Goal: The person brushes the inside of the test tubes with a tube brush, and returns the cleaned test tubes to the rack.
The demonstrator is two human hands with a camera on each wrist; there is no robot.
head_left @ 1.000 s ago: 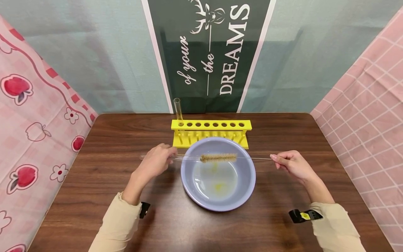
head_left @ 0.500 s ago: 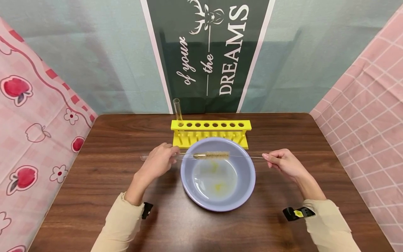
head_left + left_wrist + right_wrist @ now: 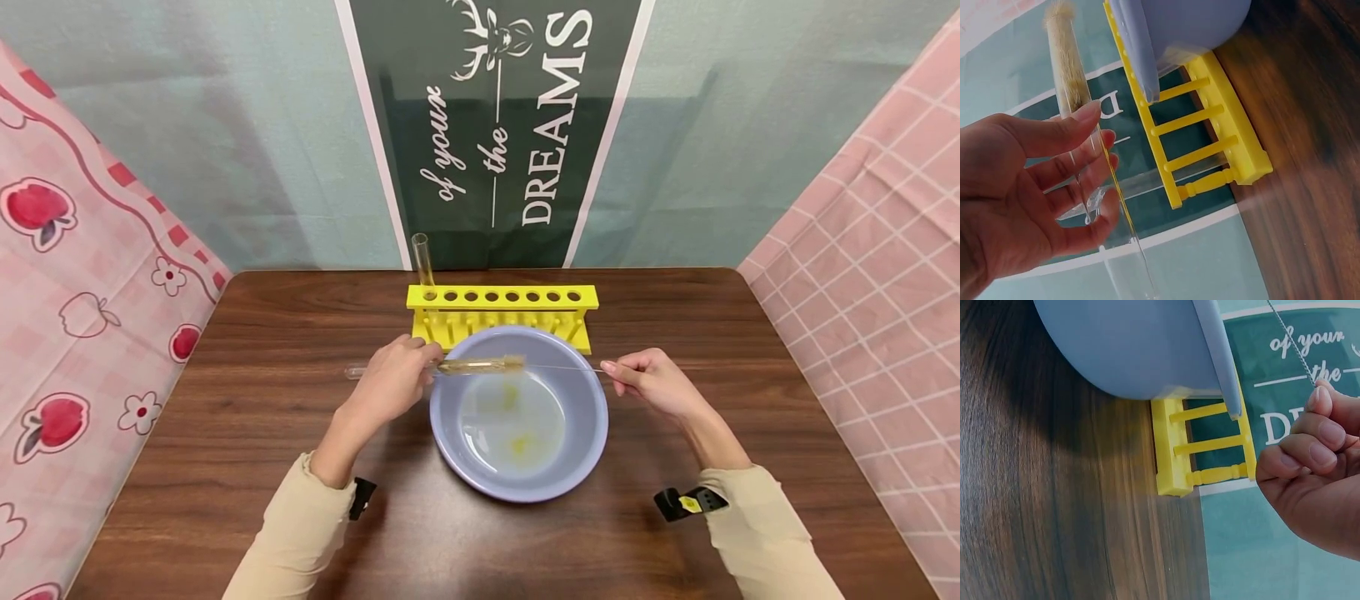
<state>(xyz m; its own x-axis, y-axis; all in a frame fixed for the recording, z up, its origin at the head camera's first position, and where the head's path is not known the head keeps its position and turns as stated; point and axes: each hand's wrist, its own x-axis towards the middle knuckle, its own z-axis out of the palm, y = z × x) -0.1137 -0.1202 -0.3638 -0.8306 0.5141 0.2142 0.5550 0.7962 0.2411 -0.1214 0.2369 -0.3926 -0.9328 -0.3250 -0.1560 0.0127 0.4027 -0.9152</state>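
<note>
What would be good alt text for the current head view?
A person's left hand grips a glass tube partly over a basin, while the right hand holds a brush by its wire, bristles mostly inside the tube. Behind the basin, a yellow rack holding a second tube stands on a wooden table.

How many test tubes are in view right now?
2. The rack tube stands in the leftmost hole of the yellow rack; the held tube is in the left hand, brush bristles inside it. Anything behind the bowl would be hidden.
</note>
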